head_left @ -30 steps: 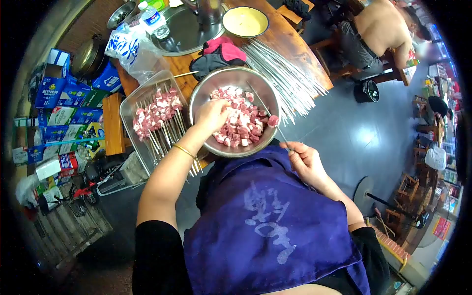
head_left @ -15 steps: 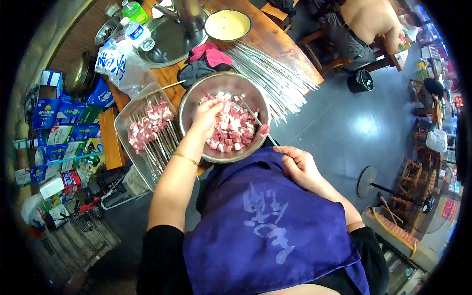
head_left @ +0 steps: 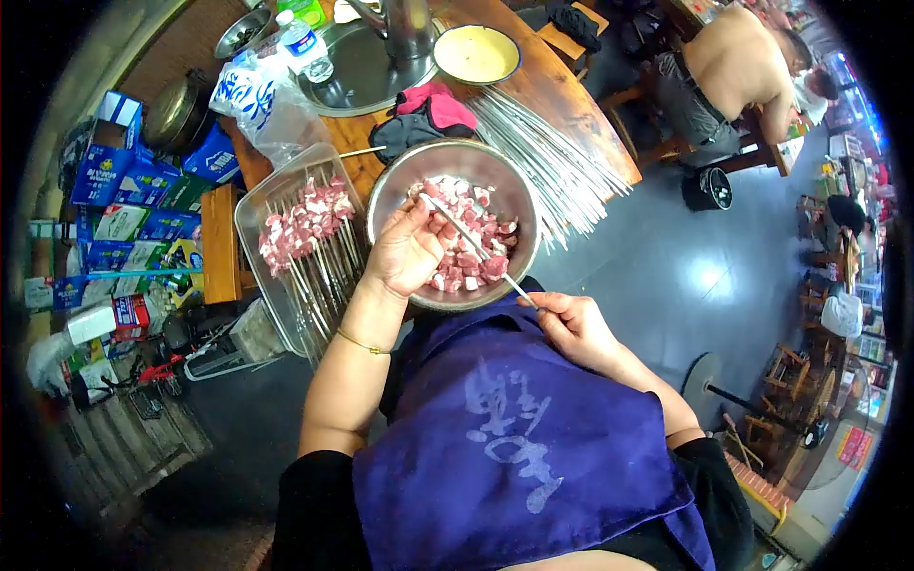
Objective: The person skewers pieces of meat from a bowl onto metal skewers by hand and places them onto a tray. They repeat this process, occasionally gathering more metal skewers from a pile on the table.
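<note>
My right hand (head_left: 577, 329) grips the lower end of a metal skewer (head_left: 465, 232), which slants up and left over a steel bowl (head_left: 379, 193). One piece of meat (head_left: 494, 267) is threaded partway along it. At the skewer's upper end, my left hand (head_left: 407, 249) is closed, its curled fingers around a small piece of meat they mostly cover. Cubes of raw red and white meat (head_left: 466, 283) lie in the bowl. Left of it, a clear plastic tray (head_left: 249, 221) holds several loaded meat skewers (head_left: 307, 224).
Bare metal skewers (head_left: 552, 167) lie fanned on the wooden table (head_left: 581, 114), beside pink-and-grey gloves (head_left: 428, 112) and a yellow bowl (head_left: 478, 53). A bottle (head_left: 303, 46) and plastic bag (head_left: 262, 95) stand near a round metal tray (head_left: 362, 76). A person (head_left: 728, 71) sits at the upper right.
My left hand has come out of the meat and turned to the skewer's upper end. The skewer has swung further left over the bowl. The whole view has shifted slightly.
</note>
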Demonstrator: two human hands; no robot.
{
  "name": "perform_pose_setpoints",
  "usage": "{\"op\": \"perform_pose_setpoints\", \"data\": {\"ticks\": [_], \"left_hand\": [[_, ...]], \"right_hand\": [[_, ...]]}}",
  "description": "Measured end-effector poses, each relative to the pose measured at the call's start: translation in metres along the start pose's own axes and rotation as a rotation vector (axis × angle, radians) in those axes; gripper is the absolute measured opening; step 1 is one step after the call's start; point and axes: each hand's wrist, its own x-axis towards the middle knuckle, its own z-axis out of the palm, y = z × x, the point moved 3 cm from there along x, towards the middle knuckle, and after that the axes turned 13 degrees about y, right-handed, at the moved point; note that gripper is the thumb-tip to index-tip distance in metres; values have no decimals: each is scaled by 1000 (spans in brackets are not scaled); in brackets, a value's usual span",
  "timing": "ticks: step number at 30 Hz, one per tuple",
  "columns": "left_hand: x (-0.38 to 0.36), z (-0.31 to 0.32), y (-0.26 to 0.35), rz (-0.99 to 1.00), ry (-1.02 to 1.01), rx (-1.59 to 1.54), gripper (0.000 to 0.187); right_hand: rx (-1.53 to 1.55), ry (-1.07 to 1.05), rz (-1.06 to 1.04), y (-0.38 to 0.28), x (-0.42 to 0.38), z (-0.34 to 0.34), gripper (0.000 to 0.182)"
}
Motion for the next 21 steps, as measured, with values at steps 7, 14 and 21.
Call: {"op": "perform_pose_setpoints", "data": {"ticks": [7,14,21], "left_hand": [[-5,1,14,214,69,143,17],[-10,9,15,141,173,29,19],[-9,11,9,117,157,82,18]], "right_hand": [[-7,29,-127,-7,-2,2,29],[5,53,-134,1,-4,6,27],[-21,32,-49,-1,-5,4,26]]}}
